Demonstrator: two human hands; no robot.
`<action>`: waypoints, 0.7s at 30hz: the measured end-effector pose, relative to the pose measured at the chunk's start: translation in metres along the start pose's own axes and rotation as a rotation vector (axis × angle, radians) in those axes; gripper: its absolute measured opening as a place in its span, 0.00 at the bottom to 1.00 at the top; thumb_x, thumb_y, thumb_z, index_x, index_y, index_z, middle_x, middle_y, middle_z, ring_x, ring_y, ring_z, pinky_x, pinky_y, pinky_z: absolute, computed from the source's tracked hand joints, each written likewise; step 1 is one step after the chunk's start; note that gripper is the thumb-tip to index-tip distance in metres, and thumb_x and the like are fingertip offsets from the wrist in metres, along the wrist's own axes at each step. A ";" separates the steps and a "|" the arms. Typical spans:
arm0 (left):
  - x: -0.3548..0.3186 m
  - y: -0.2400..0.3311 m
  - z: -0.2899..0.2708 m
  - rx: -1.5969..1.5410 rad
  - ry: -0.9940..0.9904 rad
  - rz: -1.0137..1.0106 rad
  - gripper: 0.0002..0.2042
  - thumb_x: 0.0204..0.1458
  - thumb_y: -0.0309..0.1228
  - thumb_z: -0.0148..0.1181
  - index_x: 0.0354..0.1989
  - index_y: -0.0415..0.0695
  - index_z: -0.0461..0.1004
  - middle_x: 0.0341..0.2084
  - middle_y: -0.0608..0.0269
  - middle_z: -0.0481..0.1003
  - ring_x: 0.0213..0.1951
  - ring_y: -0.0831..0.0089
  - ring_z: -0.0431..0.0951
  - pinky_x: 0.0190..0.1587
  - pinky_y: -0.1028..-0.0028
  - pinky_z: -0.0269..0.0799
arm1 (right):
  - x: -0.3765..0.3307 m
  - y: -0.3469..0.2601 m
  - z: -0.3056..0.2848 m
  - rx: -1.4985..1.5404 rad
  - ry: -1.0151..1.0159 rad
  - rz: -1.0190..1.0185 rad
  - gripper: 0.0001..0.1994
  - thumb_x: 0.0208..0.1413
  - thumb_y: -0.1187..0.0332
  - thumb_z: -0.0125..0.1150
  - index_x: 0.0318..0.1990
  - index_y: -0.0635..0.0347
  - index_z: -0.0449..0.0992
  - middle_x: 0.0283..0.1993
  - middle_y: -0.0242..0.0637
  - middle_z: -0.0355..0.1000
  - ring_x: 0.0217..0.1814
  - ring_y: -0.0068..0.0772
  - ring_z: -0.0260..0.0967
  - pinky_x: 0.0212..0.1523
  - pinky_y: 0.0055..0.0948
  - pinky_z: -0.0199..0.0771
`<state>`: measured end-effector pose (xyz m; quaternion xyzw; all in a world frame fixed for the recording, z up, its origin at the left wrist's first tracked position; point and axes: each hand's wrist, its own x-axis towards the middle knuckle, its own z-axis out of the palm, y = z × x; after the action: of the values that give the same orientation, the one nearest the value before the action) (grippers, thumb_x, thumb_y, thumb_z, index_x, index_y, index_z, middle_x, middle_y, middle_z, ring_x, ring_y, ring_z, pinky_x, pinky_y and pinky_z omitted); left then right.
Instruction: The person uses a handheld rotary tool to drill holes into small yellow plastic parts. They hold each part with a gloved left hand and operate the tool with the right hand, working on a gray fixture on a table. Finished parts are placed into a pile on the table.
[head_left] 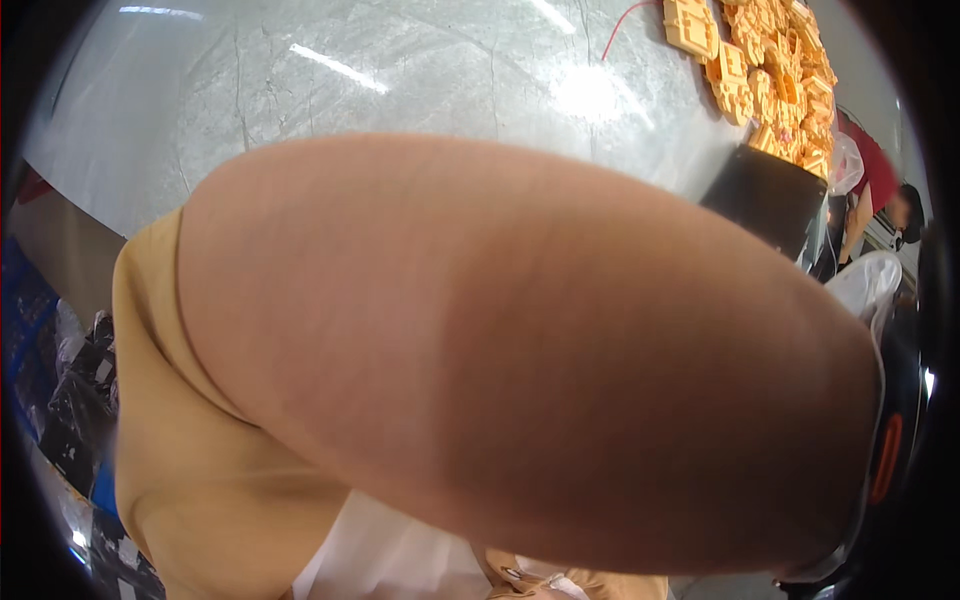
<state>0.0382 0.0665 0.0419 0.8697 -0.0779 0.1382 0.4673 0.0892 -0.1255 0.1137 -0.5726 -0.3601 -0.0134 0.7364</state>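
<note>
My bare left forearm (450,350) lies across the middle of the view, very close and covering much of it. It comes out of a tan short sleeve (190,440) on the left and runs to the right edge. No fingers show; both my hands are out of view. Behind the arm is a shiny grey metal table (400,60). A pile of yellow-orange moulded plastic parts (780,70) sits at the far right, away from the arm. What lies behind the arm is hidden.
A thin red wire (622,25) lies near the yellow parts. Below them is a black box-like thing (765,195). A person in a red top (872,165) bends at the far right beside clear plastic bags (862,285). Dark plastic-wrapped items (85,400) stand at the left.
</note>
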 end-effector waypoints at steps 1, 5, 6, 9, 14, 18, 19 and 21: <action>0.000 -0.001 -0.001 0.002 0.002 0.000 0.33 0.38 0.48 0.68 0.52 0.43 0.70 0.44 0.55 0.74 0.48 0.59 0.74 0.52 0.62 0.68 | 0.001 0.002 0.001 -0.008 -0.003 0.003 0.16 0.49 0.75 0.51 0.48 0.59 0.69 0.24 0.30 0.64 0.22 0.25 0.64 0.31 0.31 0.65; -0.002 0.001 -0.004 0.029 0.009 0.010 0.34 0.39 0.49 0.68 0.53 0.43 0.69 0.44 0.54 0.74 0.48 0.59 0.74 0.52 0.62 0.68 | 0.001 0.006 0.005 -0.013 -0.032 0.005 0.16 0.49 0.76 0.50 0.47 0.59 0.70 0.24 0.30 0.63 0.22 0.25 0.63 0.32 0.32 0.64; -0.001 -0.001 -0.007 0.046 0.000 0.017 0.34 0.39 0.49 0.68 0.54 0.43 0.69 0.44 0.54 0.74 0.48 0.59 0.74 0.52 0.63 0.68 | 0.000 0.005 0.004 0.002 -0.024 -0.003 0.16 0.49 0.76 0.50 0.47 0.59 0.70 0.24 0.30 0.63 0.22 0.25 0.63 0.32 0.32 0.64; 0.006 0.000 -0.011 0.086 -0.045 0.025 0.35 0.39 0.50 0.68 0.55 0.43 0.69 0.44 0.54 0.74 0.48 0.59 0.74 0.51 0.63 0.69 | -0.002 -0.017 -0.008 0.051 0.079 -0.056 0.16 0.49 0.76 0.49 0.47 0.59 0.70 0.24 0.30 0.63 0.22 0.25 0.62 0.32 0.32 0.63; 0.013 0.001 -0.009 0.056 -0.127 -0.026 0.36 0.40 0.50 0.68 0.56 0.42 0.68 0.45 0.53 0.74 0.49 0.59 0.74 0.51 0.63 0.69 | -0.012 -0.072 -0.048 0.269 0.345 -0.139 0.16 0.48 0.75 0.50 0.47 0.59 0.68 0.23 0.28 0.59 0.20 0.22 0.58 0.32 0.28 0.57; 0.005 0.010 0.009 0.094 -0.362 -0.197 0.37 0.37 0.47 0.69 0.57 0.43 0.66 0.39 0.55 0.76 0.41 0.58 0.76 0.47 0.62 0.72 | -0.037 -0.069 -0.060 0.254 0.434 -0.108 0.17 0.48 0.74 0.51 0.48 0.60 0.66 0.25 0.28 0.59 0.20 0.21 0.58 0.33 0.27 0.58; 0.006 0.010 0.014 0.128 -0.365 -0.195 0.37 0.37 0.46 0.69 0.57 0.43 0.66 0.38 0.55 0.77 0.39 0.58 0.76 0.46 0.62 0.72 | -0.041 -0.061 -0.063 0.235 0.496 -0.121 0.18 0.48 0.74 0.51 0.49 0.60 0.66 0.25 0.28 0.59 0.20 0.21 0.58 0.33 0.27 0.58; 0.007 0.012 0.023 0.045 -0.437 -0.269 0.34 0.37 0.43 0.67 0.56 0.43 0.67 0.36 0.57 0.76 0.37 0.59 0.75 0.43 0.62 0.72 | -0.049 -0.044 -0.067 0.218 0.519 -0.087 0.18 0.49 0.73 0.51 0.50 0.60 0.66 0.25 0.28 0.60 0.20 0.21 0.58 0.33 0.27 0.58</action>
<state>0.0452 0.0405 0.0411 0.8917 -0.0575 -0.1147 0.4340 0.0684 -0.2170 0.1178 -0.4512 -0.1832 -0.1524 0.8600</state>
